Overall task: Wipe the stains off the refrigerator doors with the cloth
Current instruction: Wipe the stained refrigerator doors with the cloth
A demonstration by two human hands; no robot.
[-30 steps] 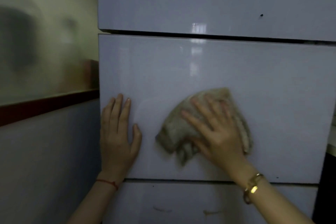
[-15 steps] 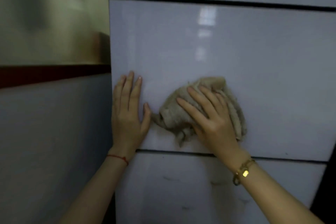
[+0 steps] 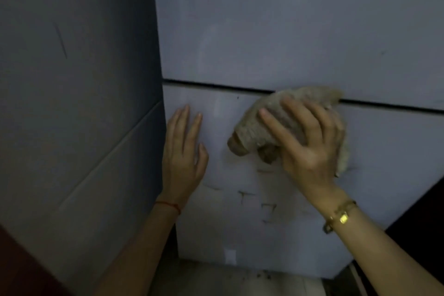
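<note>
A crumpled beige cloth point(image 3: 262, 125) lies pressed against the white lower refrigerator door point(image 3: 389, 156), its top overlapping the dark gap below the middle door point(image 3: 276, 31). My right hand point(image 3: 305, 146) is spread over the cloth and holds it to the door. My left hand point(image 3: 183, 151) rests flat with fingers together on the same lower door near its left edge, holding nothing. Faint brown stains point(image 3: 247, 196) mark the lower door beneath the cloth.
The refrigerator's grey side panel point(image 3: 79, 103) fills the left of the view. A dirty floor point(image 3: 228, 279) shows below the bottom door. A dark area point(image 3: 422, 211) lies at the right edge.
The view has dropped down the refrigerator. Both hands and the cloth have moved from the middle door onto the lower door, across the gap.
</note>
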